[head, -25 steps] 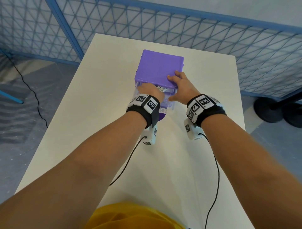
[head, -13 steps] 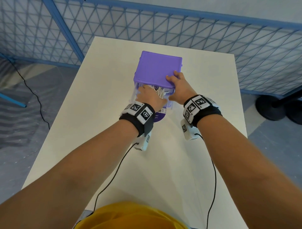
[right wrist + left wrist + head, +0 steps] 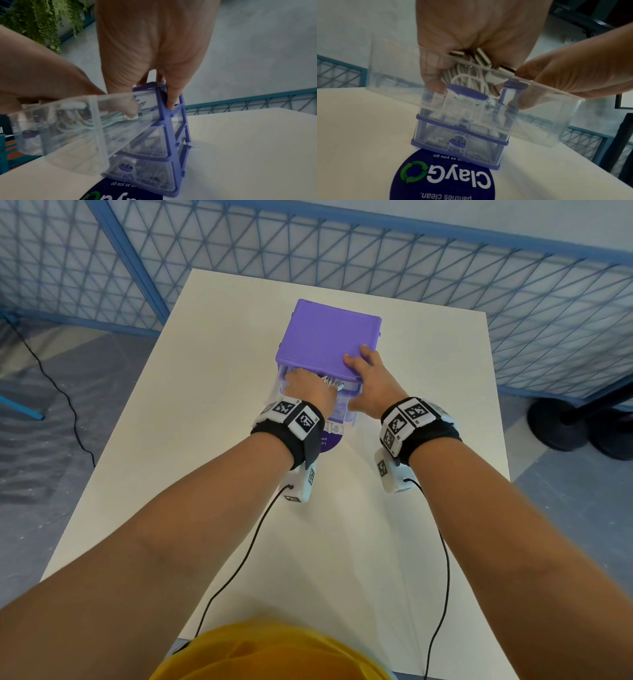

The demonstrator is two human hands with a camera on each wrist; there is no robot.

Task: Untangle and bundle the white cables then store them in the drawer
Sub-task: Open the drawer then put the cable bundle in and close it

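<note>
A purple drawer unit stands mid-table with its clear top drawer pulled out toward me. My left hand reaches down into that drawer and grips the bundle of white cables, whose metal plugs stick up under the palm. Only a bit of the white cables shows from above. My right hand holds the unit's near right top corner, fingers on the lid. In the right wrist view the thumb sits behind the drawer's clear wall. The lower drawers are closed.
A round dark sticker lies on the white table under the unit's front. Blue mesh fencing runs round the far and side edges. Black wrist-camera leads trail over the near table. Black stand bases sit on the floor at right.
The left hand has sunk deeper into the drawer, so less of the cable bundle shows. The right hand stays on the unit's top corner.
</note>
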